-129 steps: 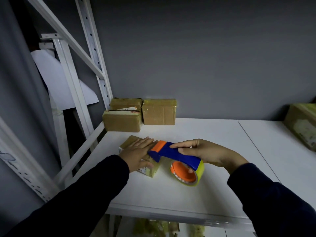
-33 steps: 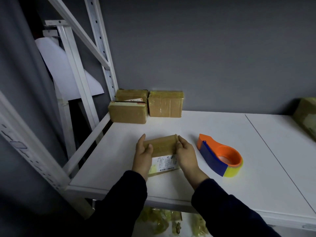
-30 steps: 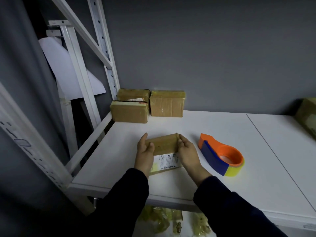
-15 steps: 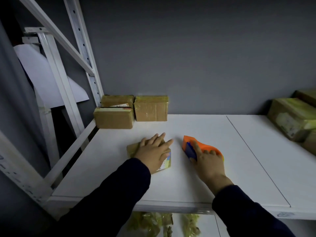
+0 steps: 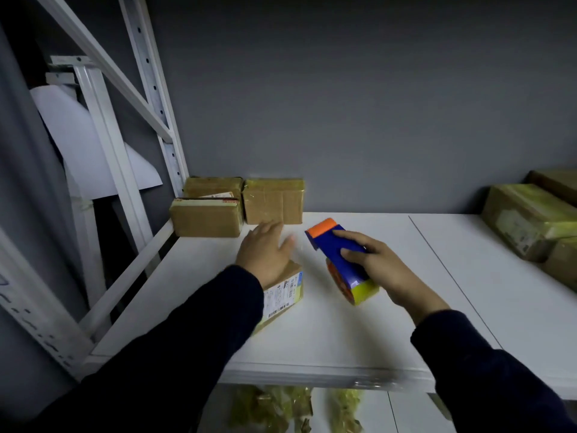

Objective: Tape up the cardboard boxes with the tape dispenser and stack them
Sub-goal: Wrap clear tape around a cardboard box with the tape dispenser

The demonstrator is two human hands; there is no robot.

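Note:
A small cardboard box [image 5: 282,293] with a white shipping label lies on the white shelf [image 5: 359,332], partly hidden under my left wrist and sleeve. My left hand [image 5: 265,253] is spread flat over the box's far end, fingers straight and blurred. To its right my right hand [image 5: 379,268] grips the blue and orange tape dispenser [image 5: 338,250], which is lifted off the shelf with its orange nose pointing away and its yellow tape roll underneath.
Three taped boxes [image 5: 237,203] are stacked at the back left against the grey wall. Larger taped boxes [image 5: 530,218] stand at the right edge. White rack posts [image 5: 156,98] rise on the left. Yellowish packages [image 5: 274,407] lie on the shelf below.
My right hand has closed round the tape dispenser and raised it from the shelf. My left hand has slid forward over the box.

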